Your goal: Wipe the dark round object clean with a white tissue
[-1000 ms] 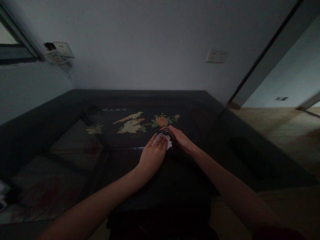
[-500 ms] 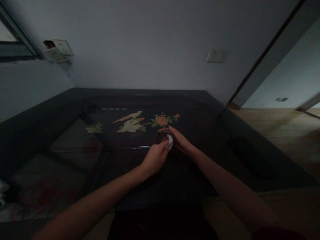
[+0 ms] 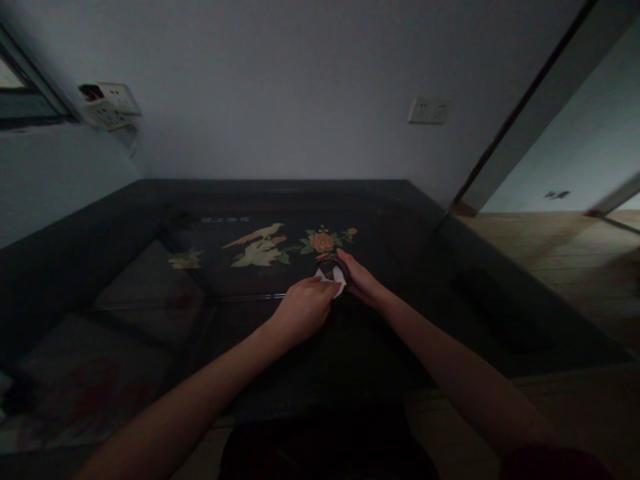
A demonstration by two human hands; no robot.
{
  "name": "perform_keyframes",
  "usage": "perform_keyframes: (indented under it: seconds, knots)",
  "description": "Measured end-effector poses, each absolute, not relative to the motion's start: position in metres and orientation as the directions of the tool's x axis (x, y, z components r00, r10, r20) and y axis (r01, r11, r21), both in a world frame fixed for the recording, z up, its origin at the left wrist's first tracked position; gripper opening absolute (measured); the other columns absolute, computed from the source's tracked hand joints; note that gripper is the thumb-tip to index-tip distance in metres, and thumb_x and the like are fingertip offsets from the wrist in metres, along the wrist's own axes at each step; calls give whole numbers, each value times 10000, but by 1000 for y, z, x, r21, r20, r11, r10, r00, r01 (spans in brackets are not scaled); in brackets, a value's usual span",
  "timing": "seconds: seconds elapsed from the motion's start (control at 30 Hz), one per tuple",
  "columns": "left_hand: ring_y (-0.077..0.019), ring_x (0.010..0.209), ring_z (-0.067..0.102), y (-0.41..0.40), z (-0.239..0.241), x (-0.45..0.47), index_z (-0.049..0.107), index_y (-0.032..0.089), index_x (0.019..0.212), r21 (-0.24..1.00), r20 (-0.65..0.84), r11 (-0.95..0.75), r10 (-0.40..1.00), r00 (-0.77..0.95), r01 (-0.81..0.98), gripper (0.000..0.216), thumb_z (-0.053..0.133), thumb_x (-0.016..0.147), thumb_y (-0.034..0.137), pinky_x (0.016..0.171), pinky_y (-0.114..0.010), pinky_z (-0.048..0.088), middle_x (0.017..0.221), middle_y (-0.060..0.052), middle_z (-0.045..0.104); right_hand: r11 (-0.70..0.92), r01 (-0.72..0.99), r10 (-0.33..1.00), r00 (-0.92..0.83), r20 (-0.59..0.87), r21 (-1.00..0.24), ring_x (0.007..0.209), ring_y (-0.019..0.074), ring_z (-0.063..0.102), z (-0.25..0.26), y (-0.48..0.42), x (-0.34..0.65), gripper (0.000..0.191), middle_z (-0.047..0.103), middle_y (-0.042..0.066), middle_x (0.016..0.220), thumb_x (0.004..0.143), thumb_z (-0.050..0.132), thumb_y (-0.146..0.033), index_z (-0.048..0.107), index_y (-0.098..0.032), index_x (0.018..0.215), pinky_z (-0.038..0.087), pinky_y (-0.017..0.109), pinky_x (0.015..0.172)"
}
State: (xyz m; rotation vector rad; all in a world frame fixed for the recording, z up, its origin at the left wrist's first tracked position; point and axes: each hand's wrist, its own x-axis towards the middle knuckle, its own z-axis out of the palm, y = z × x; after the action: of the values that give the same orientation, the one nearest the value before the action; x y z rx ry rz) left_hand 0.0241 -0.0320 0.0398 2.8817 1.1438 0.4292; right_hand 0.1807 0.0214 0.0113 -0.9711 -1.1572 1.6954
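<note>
Before me is a dark glossy tabletop (image 3: 280, 373) decorated with a bird and flowers. My right hand (image 3: 361, 279) wraps round the far right side of a small dark round vessel (image 3: 329, 259), whose open mouth is turned toward me. Its exact kind cannot be made out in the dim light. My left hand (image 3: 304, 308) pinches a white tissue (image 3: 341, 278) at the vessel's mouth. The tissue lies partly inside the rim, and the left fingertips are partly hidden by it.
A dark flat rectangular shape (image 3: 493, 310) is on the table's right side. The far table edge meets a wall with a double socket (image 3: 430, 110); more sockets (image 3: 113, 105) are at the left corner. Wooden floor (image 3: 545, 240) shows at the right.
My left hand has shifted slightly left and turned knuckles-up, and more of the tissue shows across the vessel's mouth. My right hand keeps its hold. The view has moved slightly.
</note>
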Motion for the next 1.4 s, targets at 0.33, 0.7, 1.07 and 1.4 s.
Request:
perform_keyframes:
  seconds: [0.33,0.7,1.07,1.4]
  knots:
    - [-223,1212,521,-36,25,28,585,96,1181,-191,366,-625,670,646,757,361,359,900,100,1125,-447,273,1256,-133,600,-249,-197,939,-289,-186,-948,453,121,505,13,22,181,437,607,0,596,909,377,-502,642,-183,1046,369,194,356]
    - [-220,821,642,-39,32,37,608,110,933,265,234,-639,769,595,722,220,415,832,80,819,-357,478,875,-120,688,-197,-169,940,-312,-137,-966,588,122,563,18,18,179,415,661,7,697,909,402,-487,677,-186,982,403,205,514]
    - [-169,783,599,-32,36,38,594,125,939,925,89,-222,916,390,310,203,471,778,138,723,-267,474,819,-35,641,-144,-178,955,-284,-90,-973,541,127,536,13,22,179,451,647,10,681,889,396,-521,664,-189,1034,408,220,493]
    - [-209,1136,580,-34,27,30,561,82,1165,-46,286,-740,634,719,671,334,391,878,66,1064,-383,370,1179,-143,642,-142,-91,948,-299,-109,-986,571,131,555,18,23,187,420,663,21,705,866,456,-529,676,-188,972,408,218,493]
